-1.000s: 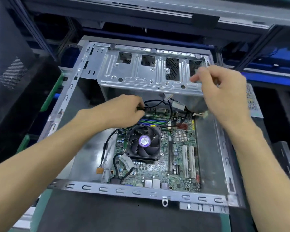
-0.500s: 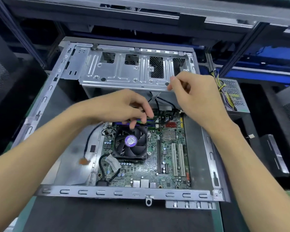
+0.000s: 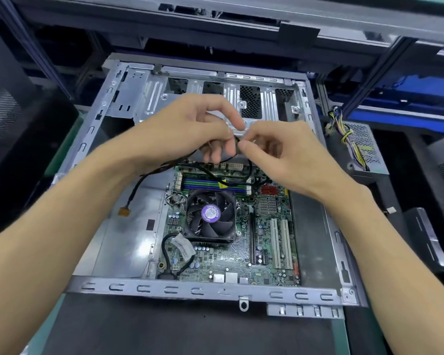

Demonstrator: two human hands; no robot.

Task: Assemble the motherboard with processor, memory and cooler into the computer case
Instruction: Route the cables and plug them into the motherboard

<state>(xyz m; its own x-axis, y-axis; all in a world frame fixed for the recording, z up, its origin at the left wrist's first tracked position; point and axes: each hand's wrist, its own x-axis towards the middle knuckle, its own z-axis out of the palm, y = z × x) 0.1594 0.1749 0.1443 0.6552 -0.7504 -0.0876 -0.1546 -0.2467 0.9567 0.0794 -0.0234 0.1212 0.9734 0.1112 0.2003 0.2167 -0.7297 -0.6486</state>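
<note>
1. The computer case (image 3: pixel 208 290) is seen lying open on the dark surface (image 3: pixel 164 331), filling the middle of the view; its perforated drive bracket (image 3: pixel 251 101) sits at 12 o'clock.
2. The motherboard (image 3: pixel 241 254) is seated inside the case, toward 5 o'clock of centre; the cooler (image 3: pixel 210 216) with its purple hub label is mounted on it, and the memory sticks (image 3: pixel 203 184) lie just beyond the cooler at its 12 o'clock; the processor is hidden under the cooler.
3. The left hand (image 3: pixel 185 129) is held above the far edge of the board; its fingers (image 3: pixel 215 149) are curled, and black cables (image 3: pixel 164 166) are gripped in them.
4. The right hand (image 3: pixel 285 152) is brought in from 3 o'clock, touching the left; its thumb and forefinger are pinched on the end of the same cables, though the exact contact is blurred.
5. One cable is seen trailing away to 9 o'clock, ending in an orange connector (image 3: pixel 122 210) resting on the bare case floor, apart from the board.
6. A second black cable (image 3: pixel 169 254) with a white label is looped at the board's 7 o'clock corner.
7. Outside the case, at 2 o'clock, a power supply (image 3: pixel 364 149) with yellow and black wires is noted.
</note>
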